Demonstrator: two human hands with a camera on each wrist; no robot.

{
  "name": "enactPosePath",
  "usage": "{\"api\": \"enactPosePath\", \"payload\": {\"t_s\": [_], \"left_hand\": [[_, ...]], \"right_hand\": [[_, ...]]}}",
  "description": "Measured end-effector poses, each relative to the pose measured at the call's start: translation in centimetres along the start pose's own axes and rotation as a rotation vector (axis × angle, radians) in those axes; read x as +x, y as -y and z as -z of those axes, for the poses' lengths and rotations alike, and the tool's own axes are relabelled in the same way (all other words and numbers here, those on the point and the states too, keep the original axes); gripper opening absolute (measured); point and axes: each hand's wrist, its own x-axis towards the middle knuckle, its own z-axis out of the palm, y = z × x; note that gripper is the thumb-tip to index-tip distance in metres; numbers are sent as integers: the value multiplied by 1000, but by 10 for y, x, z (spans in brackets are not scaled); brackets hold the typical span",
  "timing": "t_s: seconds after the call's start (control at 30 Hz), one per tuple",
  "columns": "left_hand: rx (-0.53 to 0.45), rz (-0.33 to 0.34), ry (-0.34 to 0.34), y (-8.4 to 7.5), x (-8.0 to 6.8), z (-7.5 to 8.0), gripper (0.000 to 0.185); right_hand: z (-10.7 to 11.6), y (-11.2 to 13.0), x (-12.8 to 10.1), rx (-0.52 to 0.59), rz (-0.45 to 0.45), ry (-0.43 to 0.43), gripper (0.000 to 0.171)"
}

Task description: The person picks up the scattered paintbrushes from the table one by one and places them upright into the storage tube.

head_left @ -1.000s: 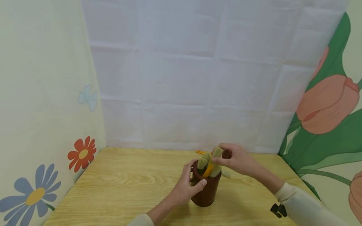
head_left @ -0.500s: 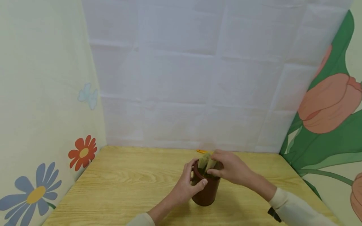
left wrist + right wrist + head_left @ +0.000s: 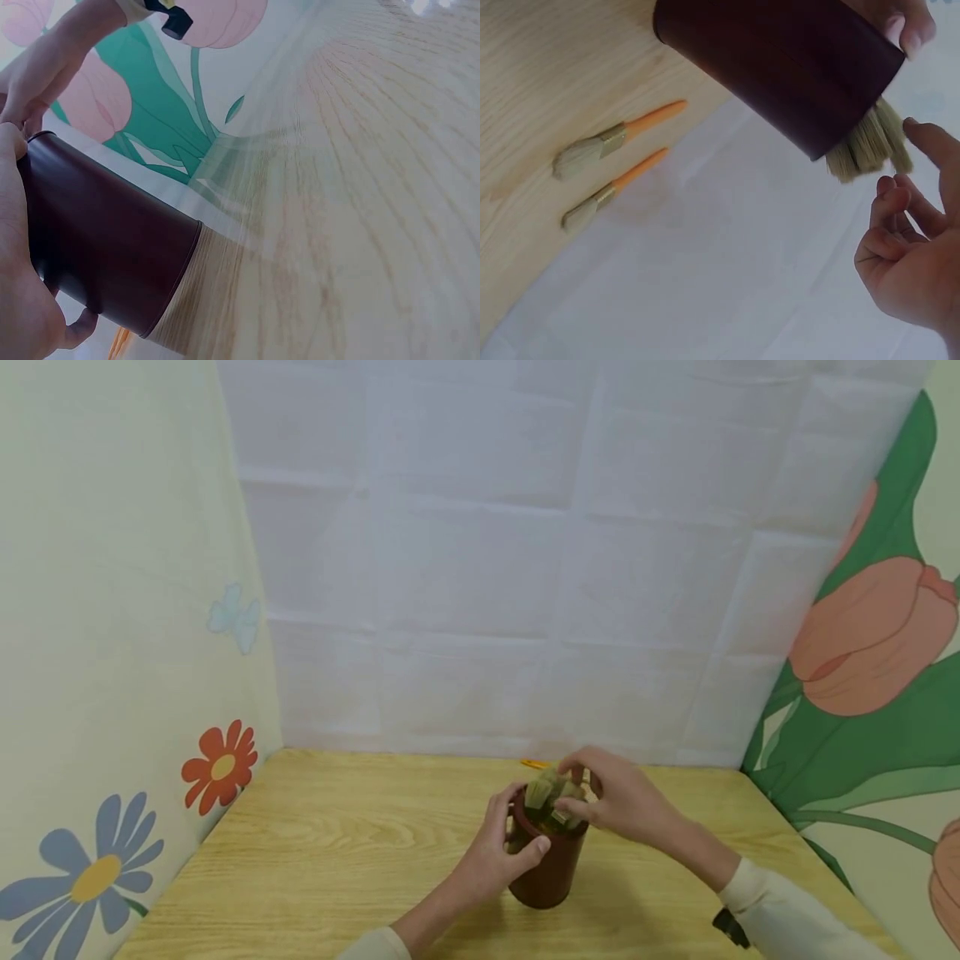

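A dark brown cylindrical pen cup stands on the table, held by my left hand, its fingers and thumb curled round the upper side. Paintbrushes stand bristles up in the cup, their handles hidden inside. Over the rim, my right hand has its fingertips at the bristles of the nearest brush. In the right wrist view, these bristles stick out past the rim, with the right thumb and fingers at their edge and apart from one another. The left wrist view shows the left hand round the cup's wall.
Two flat paintbrushes with orange handles, one larger and one smaller, lie on the wood-grain table behind the cup. A white cloth hangs at the back. Flower-printed panels flank the table.
My right hand has lowered a paintbrush, its orange handle going down into the cup, and its fingers have since spread at the bristles. My left hand has stayed on the cup.
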Motion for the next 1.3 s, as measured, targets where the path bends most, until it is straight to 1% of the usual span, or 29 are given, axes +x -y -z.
{"api": "enactPosePath", "payload": {"t_s": [0.1,0.33,0.47,0.53,0.67,0.77,0.9,1.03,1.13,1.2,1.3], "left_hand": [[5,-7,-6,0,0,0,73],[-1,-10,-3,0,1,1,71],[-2,-6,-8,0,2,1,72],[-1,-2,-8,0,2,2,72],[8,-6,-13,2,2,2,73],[7,-10,-11,2,2,1,73],[-19,8,9,0,0,1,72],[-38,21,33,-3,-1,1,72],[-36,18,30,-4,-1,0,72],[-29,11,19,-4,-2,1,72],[-21,3,8,-3,-2,2,72]], "right_hand": [[7,-3,3,33,-22,-20,29],[22,-12,8,38,-77,-44,24],[23,-24,10,81,-120,-49,21],[21,-31,10,106,-146,-37,22],[11,-48,8,134,-194,-20,25],[2,-64,5,133,-233,-9,24],[-12,-83,-1,145,-275,5,19],[-26,-99,-5,152,-260,-14,15],[-37,-111,-6,144,-243,-23,12],[-45,-118,-4,141,-239,-22,14],[-55,-128,-1,132,-260,0,19]]}}
